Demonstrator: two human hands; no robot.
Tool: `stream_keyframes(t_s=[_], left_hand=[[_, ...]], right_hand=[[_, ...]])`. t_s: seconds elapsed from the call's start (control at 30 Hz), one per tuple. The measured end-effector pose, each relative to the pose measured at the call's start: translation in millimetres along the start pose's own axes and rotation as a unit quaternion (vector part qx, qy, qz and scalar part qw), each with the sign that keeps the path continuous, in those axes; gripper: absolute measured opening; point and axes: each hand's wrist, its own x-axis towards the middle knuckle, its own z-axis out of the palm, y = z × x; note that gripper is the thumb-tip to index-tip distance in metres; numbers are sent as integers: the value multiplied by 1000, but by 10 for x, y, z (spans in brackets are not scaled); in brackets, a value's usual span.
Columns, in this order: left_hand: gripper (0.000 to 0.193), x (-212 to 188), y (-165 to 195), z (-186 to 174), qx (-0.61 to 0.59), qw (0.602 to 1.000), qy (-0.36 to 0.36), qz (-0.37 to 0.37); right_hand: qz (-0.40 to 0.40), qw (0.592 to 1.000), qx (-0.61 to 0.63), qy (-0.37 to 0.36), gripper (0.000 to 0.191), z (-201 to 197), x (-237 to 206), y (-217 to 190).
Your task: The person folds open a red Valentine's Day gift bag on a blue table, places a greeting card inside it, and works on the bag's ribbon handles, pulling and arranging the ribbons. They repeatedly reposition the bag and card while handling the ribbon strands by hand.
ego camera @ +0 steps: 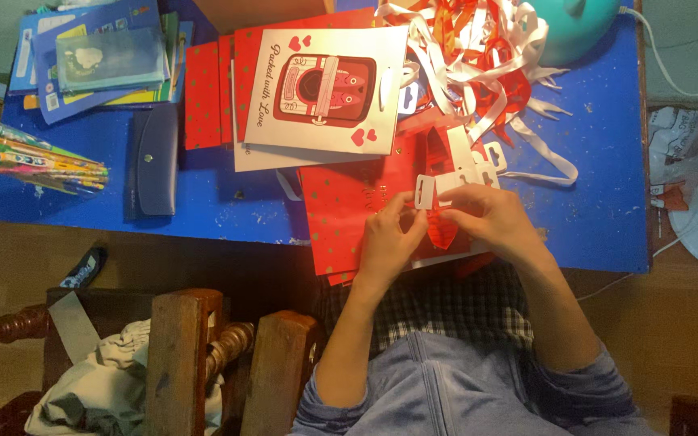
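Dim, warm indoor light, soft picture

The blue table (599, 161) was lit brightest beyond the fingers (401, 211); nearer, chair and floor fell into shadow, slightly blurred.

A small white plastic hang tab (425, 192), rectangular with a slotted hole near its upper end, stood roughly upright and was pinched at its lower part between the fingertips of both hands. Just right of it, further white hang tabs (478, 171) of the same pattern lay overlapped in a short row, tilted, some partly covered by fingers. Directly beneath the tabs sat a folded red ribbon bow (441, 230), its loops pointing toward the near table edge; its exact shape could not be made out. All of these rested over a stack of red gift bags (341, 211) with small gold dots, lying flat at the near edge.
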Motion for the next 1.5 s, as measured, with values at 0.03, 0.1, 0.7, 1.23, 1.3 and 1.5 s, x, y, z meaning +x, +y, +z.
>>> stream_keyframes(t_s=[0.03,0.1,0.7,1.23,1.3,1.5], left_hand=[[28,2,-3,0,12,1000,-3,-8],[28,3,3,-2,23,1000,-8,-19],[31,0,81,-27,31,998,-12,-60],[19,-21,123,-25,82,993,-11,81],[15,-22,125,12,97,993,1,69],[19,-41,22,36,-68,988,37,-134]], right_hand=[[-54,998,-14,0,23,-5,0,-8],[-96,995,-21,-2,18,-1,0,-16],[-112,975,-155,114,16,156,-120,-216],[-104,991,-72,48,15,125,-82,-40],[-92,994,-38,33,15,107,-52,21],[31,985,164,-47,12,91,-5,50]])
